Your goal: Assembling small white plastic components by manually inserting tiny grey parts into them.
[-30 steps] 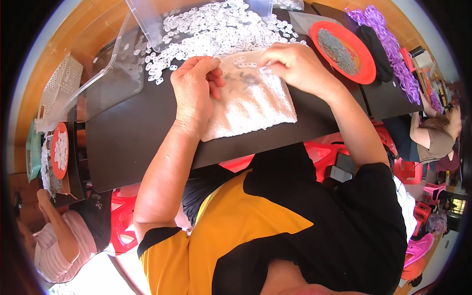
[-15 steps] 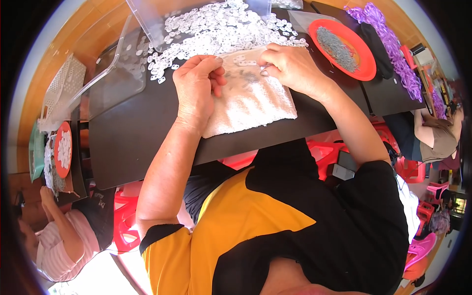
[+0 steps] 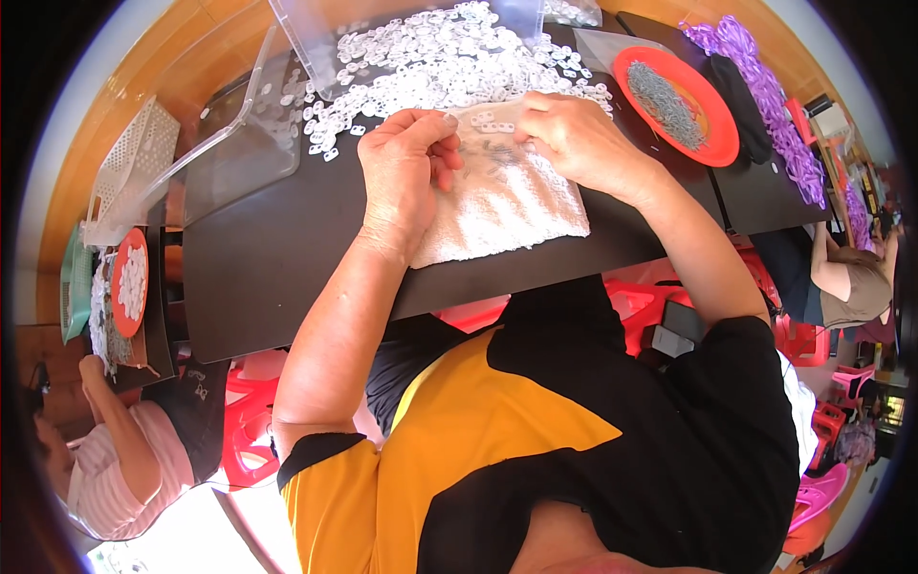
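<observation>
A cream terry cloth (image 3: 507,215) lies on the dark table in front of me. Small white plastic pieces with holes (image 3: 491,122) rest on its far part, beside a few thin grey metal bits (image 3: 502,153). Over the cloth's left edge, my left hand (image 3: 402,167) is closed, thumb against forefinger and the other fingers curled. My right hand (image 3: 574,139) is bent over the far right part of the cloth, its fingertips drawn together next to the white pieces. What either hand pinches, if anything, is too small or hidden to see.
Beyond the cloth spreads a heap of white plastic pieces (image 3: 421,72), by a clear bin (image 3: 311,48). A red plate (image 3: 722,139) of grey metal pieces stands right, near purple ribbon-like material (image 3: 779,124). Other people work at left (image 3: 134,459) and right (image 3: 851,287).
The whole view has shifted so that things sit a little further right. My right fingers have curled in slightly; my left hand keeps its pinch over the cloth.
</observation>
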`<act>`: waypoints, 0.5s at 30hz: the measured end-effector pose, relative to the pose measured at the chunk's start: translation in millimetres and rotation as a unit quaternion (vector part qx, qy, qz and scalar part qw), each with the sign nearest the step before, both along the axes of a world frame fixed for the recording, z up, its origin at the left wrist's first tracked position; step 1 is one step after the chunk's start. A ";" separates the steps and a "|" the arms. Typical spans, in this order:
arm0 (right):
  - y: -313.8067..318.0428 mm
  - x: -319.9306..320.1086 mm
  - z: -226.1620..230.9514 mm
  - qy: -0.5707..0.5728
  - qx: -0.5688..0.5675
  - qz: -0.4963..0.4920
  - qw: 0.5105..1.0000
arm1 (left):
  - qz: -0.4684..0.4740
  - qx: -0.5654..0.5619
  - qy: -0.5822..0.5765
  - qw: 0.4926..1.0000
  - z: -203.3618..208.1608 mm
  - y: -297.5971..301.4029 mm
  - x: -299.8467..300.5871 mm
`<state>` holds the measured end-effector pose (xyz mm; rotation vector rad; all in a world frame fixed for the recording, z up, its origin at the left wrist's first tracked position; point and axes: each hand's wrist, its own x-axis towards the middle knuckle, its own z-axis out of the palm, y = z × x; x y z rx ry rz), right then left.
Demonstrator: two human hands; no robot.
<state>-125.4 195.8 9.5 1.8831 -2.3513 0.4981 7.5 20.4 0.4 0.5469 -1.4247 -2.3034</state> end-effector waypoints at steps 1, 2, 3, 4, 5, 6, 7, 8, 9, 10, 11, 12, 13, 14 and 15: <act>-1.9 0.9 -3.5 0.011 -0.025 -0.003 1.000 | -0.001 -0.002 -0.002 1.000 0.0 0.3 -0.1; -2.6 1.4 -7.0 0.023 -0.049 -0.006 0.998 | -0.001 -0.003 -0.003 1.000 -0.1 0.5 -0.3; -2.5 1.8 -10.2 0.023 -0.050 -0.006 0.998 | -0.001 -0.004 -0.004 1.000 0.3 0.5 -0.1; -2.2 2.5 -13.3 0.041 -0.066 -0.035 0.996 | -0.002 -0.003 -0.003 1.000 0.7 0.5 0.0; -1.7 3.4 -15.1 0.060 -0.082 -0.064 0.993 | -0.004 -0.002 -0.002 1.000 1.0 0.6 0.0; -1.4 4.9 -15.9 0.060 -0.083 -0.065 0.993 | -0.004 -0.002 -0.002 1.000 1.2 0.9 0.1; -0.9 7.2 -16.6 0.062 -0.058 -0.100 0.991 | -0.004 -0.002 -0.001 1.000 1.3 1.4 0.5; -0.5 9.4 -17.1 0.064 -0.034 -0.135 0.988 | -0.005 -0.001 0.000 1.000 1.4 1.6 0.7; 0.0 11.5 -16.3 0.063 -0.035 -0.135 0.988 | -0.005 -0.002 0.000 1.000 1.2 1.3 0.8; 0.4 13.6 -14.4 0.077 -0.063 -0.119 0.988 | -0.012 -0.014 -0.002 1.000 0.5 0.7 1.0; 0.1 14.7 -12.3 0.090 -0.091 -0.103 0.986 | -0.018 -0.025 -0.005 1.000 0.4 0.3 1.1; -1.9 15.4 -9.4 0.089 -0.093 -0.103 0.986 | -0.019 -0.027 -0.006 0.999 0.9 0.7 1.2; -5.1 16.2 -5.9 -0.003 -0.130 -0.099 0.987 | -0.020 -0.024 -0.006 0.999 1.7 1.7 1.3; -8.4 16.5 -3.7 -0.095 -0.167 -0.093 0.977 | -0.021 -0.022 -0.007 1.000 2.4 2.7 1.4; -15.2 11.8 -0.5 -0.230 -0.185 -0.076 0.952 | -0.022 -0.024 -0.009 0.999 2.8 3.2 1.8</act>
